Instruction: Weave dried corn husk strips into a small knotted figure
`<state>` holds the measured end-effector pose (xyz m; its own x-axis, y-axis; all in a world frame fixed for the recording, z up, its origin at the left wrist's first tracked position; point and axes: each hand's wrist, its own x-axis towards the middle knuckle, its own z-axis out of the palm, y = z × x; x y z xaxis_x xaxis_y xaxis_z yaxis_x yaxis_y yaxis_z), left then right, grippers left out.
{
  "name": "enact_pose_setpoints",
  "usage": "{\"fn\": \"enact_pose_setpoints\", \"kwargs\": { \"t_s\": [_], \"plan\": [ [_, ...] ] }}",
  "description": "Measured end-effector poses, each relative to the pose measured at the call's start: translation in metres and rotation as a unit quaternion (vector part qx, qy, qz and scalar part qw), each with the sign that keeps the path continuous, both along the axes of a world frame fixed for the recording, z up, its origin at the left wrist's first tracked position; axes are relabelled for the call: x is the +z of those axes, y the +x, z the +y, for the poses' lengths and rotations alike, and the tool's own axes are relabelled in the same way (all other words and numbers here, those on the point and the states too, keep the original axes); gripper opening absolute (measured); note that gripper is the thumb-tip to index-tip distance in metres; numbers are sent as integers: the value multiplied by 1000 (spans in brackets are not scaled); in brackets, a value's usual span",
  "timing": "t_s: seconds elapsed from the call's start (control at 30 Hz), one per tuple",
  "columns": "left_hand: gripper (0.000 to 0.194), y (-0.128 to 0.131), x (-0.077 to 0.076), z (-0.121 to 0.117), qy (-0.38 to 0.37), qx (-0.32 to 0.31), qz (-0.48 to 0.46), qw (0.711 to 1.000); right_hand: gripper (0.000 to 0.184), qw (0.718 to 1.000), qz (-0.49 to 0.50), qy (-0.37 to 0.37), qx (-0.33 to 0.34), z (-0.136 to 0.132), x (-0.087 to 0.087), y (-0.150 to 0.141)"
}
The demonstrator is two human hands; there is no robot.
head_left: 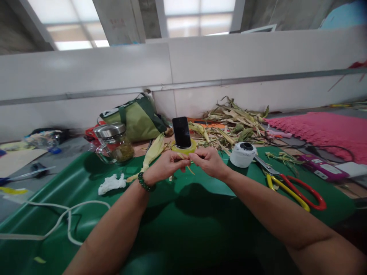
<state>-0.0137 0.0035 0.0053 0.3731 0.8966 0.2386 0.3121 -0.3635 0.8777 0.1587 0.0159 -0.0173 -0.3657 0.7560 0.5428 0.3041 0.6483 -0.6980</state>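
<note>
My left hand (pixel 168 166), with a green bead bracelet (pixel 144 181) at its wrist, and my right hand (pixel 208 162) meet over the green mat (pixel 200 236). Both are closed in a pinch on a narrow, pale corn husk strip (pixel 190 170), whose end hangs below the fingers. A fine white thread runs between the right hand and the thread spool (pixel 242 156). Just behind the hands, a phone (pixel 181 132) stands propped in a yellow tape roll (pixel 192 146). A pale green corn husk (pixel 154 152) lies left of the left hand. The fingers hide much of the strip.
Red-and-yellow scissors (pixel 286 187) lie at right, near a purple device (pixel 322 168). At left are a glass jar (pixel 114 145), crumpled tissue (pixel 112 185) and a white cord (pixel 69 210). Behind stand a green bag (pixel 140 120) and a dry husk pile (pixel 235 118).
</note>
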Motion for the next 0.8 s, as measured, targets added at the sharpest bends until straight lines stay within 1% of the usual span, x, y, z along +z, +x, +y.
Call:
{"fn": "enact_pose_setpoints", "kwargs": {
  "t_s": [0.1, 0.13, 0.2, 0.27, 0.33, 0.4, 0.47, 0.53, 0.6, 0.63, 0.7, 0.73, 0.8],
  "plan": [
    [30, -7, 3, 1, -15, -55, 70, 996, 48, 1000, 10, -6, 3, -3, 0, -2],
    [31, -8, 4, 2, -19, -61, 75, 995, 48, 1000, 13, -8, 5, -3, 0, -3],
    [31, -10, 5, 5, -43, -73, 67, 994, 50, 1000, 17, -17, 14, -1, 0, -3],
    [29, -11, 3, 8, -77, -77, 29, 994, 53, 999, 25, -39, 19, 4, 0, -1],
    [27, -11, 0, 13, -99, -56, -34, 993, 56, 996, 57, -69, 0, 11, 0, 3],
    [30, -12, -4, 16, -100, -20, -102, 990, 59, 990, 107, -89, -34, 16, 0, 7],
    [34, -12, -7, 18, -105, -13, -154, 982, 60, 986, 138, -74, -52, 17, 1, 10],
    [36, -11, -9, 19, -101, -14, -176, 979, 57, 992, 107, -26, -55, 13, 0, 10],
    [35, -8, -11, 18, -99, -4, -202, 974, 48, 997, 34, 17, -67, 9, -3, 6],
    [37, -5, -12, 17, -97, 4, -212, 972, 42, 997, 0, 24, -72, 7, -5, 3],
    [41, 2, -14, 15, -94, 18, -219, 971, 31, 998, -36, 11, -56, 6, -11, -5],
    [43, 5, -15, 13, -93, 25, -219, 971, 29, 999, -32, -6, -35, 7, -14, -9],
    [44, 12, -17, 11, -92, 39, -225, 969, 31, 999, 2, -46, 13, 9, -20, -15]
  ]
}}
